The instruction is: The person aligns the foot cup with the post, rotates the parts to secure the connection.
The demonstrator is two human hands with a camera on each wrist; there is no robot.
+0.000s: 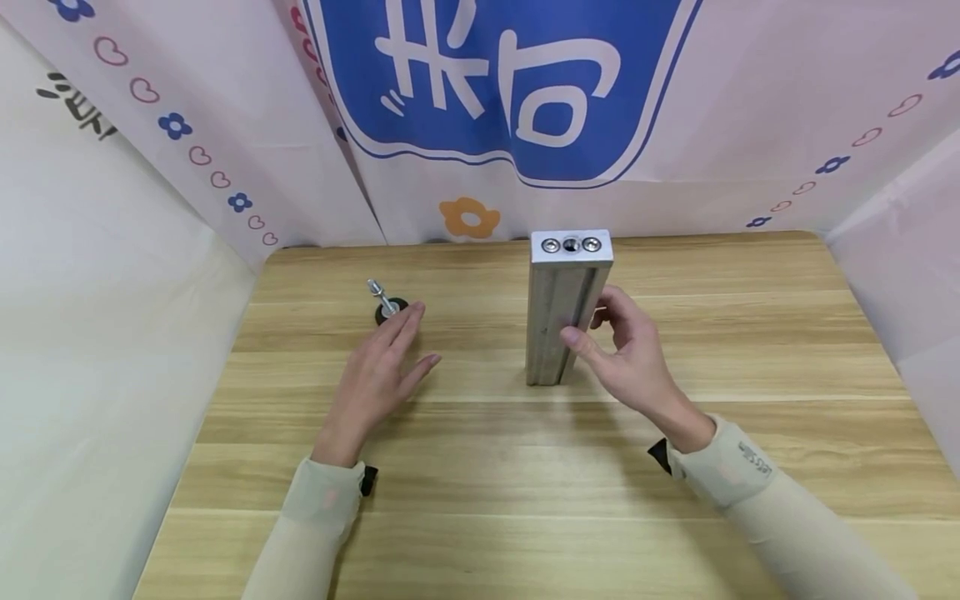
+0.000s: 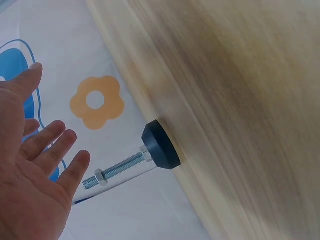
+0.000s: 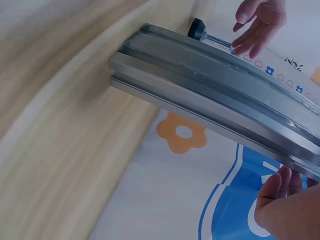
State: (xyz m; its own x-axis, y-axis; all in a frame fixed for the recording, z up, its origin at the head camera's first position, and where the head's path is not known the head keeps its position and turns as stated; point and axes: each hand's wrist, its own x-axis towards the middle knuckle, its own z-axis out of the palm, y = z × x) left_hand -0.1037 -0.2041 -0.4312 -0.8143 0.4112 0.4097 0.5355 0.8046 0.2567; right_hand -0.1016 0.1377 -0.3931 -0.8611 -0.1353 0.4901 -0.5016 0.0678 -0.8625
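An aluminium profile [image 1: 553,321] stands upright on the wooden table, a plate with two screws and a middle hole on its top end. My right hand [image 1: 633,354] grips it by the right side, thumb on the front face, other fingers round the far edge. The right wrist view shows the grooves of the profile [image 3: 200,85] and part of the hand below its edge. To the left, a levelling foot [image 1: 384,300] stands on its black base with the threaded stud up. My left hand [image 1: 375,367] is beside it, fingers extended. A nut shows on the stud [image 2: 122,166] in the left wrist view.
The wooden table [image 1: 480,517] reaches back to a printed cloth [image 1: 675,208] with a large blue sign and an orange flower. White cloth [image 1: 97,333] hangs along the left side and more [image 1: 907,250] along the right.
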